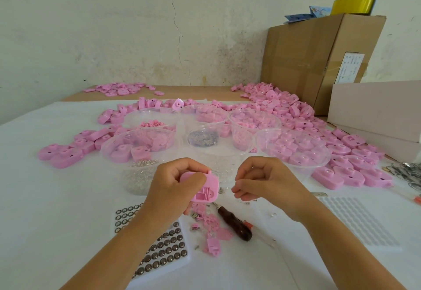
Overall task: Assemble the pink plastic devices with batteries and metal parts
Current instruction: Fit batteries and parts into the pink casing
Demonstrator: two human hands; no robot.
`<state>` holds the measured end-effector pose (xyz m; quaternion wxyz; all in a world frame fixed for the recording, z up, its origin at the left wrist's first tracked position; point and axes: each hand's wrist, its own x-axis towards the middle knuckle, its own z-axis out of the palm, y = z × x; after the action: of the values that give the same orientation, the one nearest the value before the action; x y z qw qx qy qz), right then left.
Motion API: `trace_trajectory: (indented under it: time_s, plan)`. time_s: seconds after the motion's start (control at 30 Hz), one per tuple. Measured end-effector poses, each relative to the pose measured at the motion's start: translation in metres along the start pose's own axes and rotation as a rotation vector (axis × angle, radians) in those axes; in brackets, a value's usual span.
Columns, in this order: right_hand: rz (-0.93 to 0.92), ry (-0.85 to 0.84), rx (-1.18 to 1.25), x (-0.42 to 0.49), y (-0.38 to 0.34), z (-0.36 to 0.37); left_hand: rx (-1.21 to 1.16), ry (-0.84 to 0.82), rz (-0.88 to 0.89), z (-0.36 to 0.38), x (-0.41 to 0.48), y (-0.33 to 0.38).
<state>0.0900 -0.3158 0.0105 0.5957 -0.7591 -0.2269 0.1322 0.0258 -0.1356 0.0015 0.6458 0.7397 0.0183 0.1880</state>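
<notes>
— What does the left grip hold?
— The left hand (175, 185) curls its fingers round a pink shell (205, 190), hollow side up, above the worktop (57, 198).
— And the right?
— The right hand (262, 181), just beside it, has its fingertips pressed together; whether they pinch anything, I cannot tell.
— Below the grip?
— Loose pink bits (213, 230), a screwdriver (237, 225) and button batteries (164, 250). Beyond the grip are clear bowls (141, 118) and heaped pink devices (284, 107).

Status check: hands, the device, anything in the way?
Left hand grips open pink housing. Right hand curled beside it, apart; pinched part, if any, too small to tell. Screwdriver lies underneath, not blocking.
</notes>
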Motion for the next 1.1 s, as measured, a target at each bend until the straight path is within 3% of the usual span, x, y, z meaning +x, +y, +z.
trace_trajectory:
  time_s: [0.2, 0.4, 0.7, 0.9, 1.1]
  plan:
    - [-0.001, 0.014, 0.022, 0.0, -0.001, 0.003, 0.022, 0.026, 0.017, 0.0, -0.001, 0.002]
    - [-0.053, 0.056, 0.181, -0.001, -0.002, 0.006, 0.116, -0.082, 0.089, -0.001, 0.0, -0.002]
    - [-0.084, 0.183, 0.316, -0.001, -0.005, 0.002, 0.298, -0.075, 0.477, 0.0, 0.001, -0.012]
    - [-0.099, 0.058, 0.421, -0.001, -0.004, 0.002, 0.523, 0.031, 0.839, 0.0, 0.006, -0.017]
    - [-0.078, -0.03, 0.48, -0.003, -0.006, 0.006, 0.572, -0.058, 0.965, 0.0, 0.007, -0.02]
